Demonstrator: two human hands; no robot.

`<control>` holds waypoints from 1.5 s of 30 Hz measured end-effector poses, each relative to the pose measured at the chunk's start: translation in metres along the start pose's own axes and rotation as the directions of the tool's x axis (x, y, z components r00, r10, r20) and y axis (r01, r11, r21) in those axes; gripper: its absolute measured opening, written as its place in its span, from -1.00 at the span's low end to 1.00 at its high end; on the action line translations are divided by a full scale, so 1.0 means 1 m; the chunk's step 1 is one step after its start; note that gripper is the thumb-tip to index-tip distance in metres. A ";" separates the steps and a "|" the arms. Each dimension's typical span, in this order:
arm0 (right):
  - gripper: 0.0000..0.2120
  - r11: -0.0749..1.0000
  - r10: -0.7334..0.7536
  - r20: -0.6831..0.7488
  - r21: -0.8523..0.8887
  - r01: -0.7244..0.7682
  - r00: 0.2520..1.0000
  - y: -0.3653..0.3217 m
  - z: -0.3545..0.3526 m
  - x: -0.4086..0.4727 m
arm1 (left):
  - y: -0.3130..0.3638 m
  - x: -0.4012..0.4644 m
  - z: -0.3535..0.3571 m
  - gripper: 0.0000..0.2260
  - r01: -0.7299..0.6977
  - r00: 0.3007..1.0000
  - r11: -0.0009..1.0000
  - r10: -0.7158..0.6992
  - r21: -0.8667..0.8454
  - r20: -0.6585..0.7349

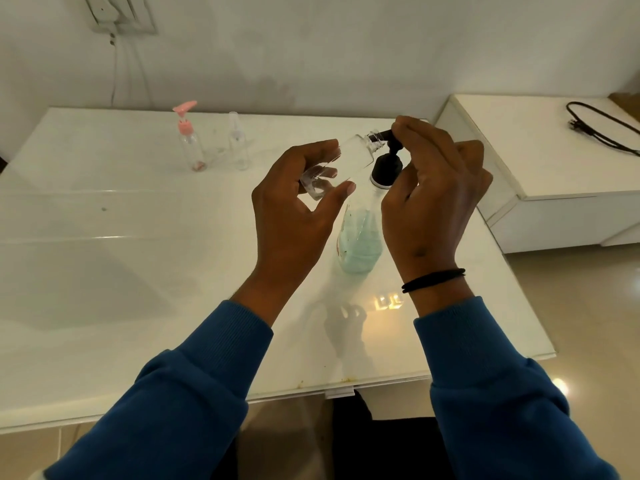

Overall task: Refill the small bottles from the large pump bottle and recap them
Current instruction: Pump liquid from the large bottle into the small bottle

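2 hands busy: left hand [294,206] grips tilted small bottle [341,161] at the nozzle; right hand [436,188] presses large pump bottle [362,237] near counter [138,271] right edge.

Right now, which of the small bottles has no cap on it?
The small clear bottle held tilted in the left hand; its threaded neck is bare. The two standing far back carry a pink pump and a clear cap.

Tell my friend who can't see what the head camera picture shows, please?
A person's left hand holds a small clear bottle tilted, its open neck at the black spout of the large pump bottle, while the right hand rests on the pump. Two more small bottles, one with a pink pump, stand farther back on the white table.
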State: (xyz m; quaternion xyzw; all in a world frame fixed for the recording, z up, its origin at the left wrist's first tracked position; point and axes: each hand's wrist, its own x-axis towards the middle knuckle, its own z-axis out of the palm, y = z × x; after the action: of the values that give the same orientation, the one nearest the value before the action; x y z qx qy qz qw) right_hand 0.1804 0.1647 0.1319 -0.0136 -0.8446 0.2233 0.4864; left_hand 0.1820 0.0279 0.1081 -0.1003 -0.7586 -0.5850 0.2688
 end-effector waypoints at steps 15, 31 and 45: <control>-0.63 0.998 0.031 0.005 0.053 -0.031 1.000 0.002 -0.001 0.003 | 0.001 -0.001 0.003 -0.63 -0.005 1.000 1.000 0.005 0.002 0.016; -0.57 0.999 0.037 0.036 0.031 -0.038 0.999 -0.003 -0.002 -0.001 | 0.002 -0.001 0.001 -0.63 -0.006 1.000 1.000 0.007 -0.016 0.023; -0.72 0.995 0.007 0.006 0.096 -0.007 1.000 0.005 0.003 -0.004 | 0.000 -0.001 0.003 -0.63 -0.009 1.000 1.000 0.009 -0.002 0.010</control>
State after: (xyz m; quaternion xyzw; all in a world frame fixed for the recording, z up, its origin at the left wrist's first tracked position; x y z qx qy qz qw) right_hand 0.1792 0.1667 0.1254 0.0076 -0.8342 0.2654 0.4834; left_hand 0.1825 0.0306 0.1067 -0.1072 -0.7588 -0.5841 0.2675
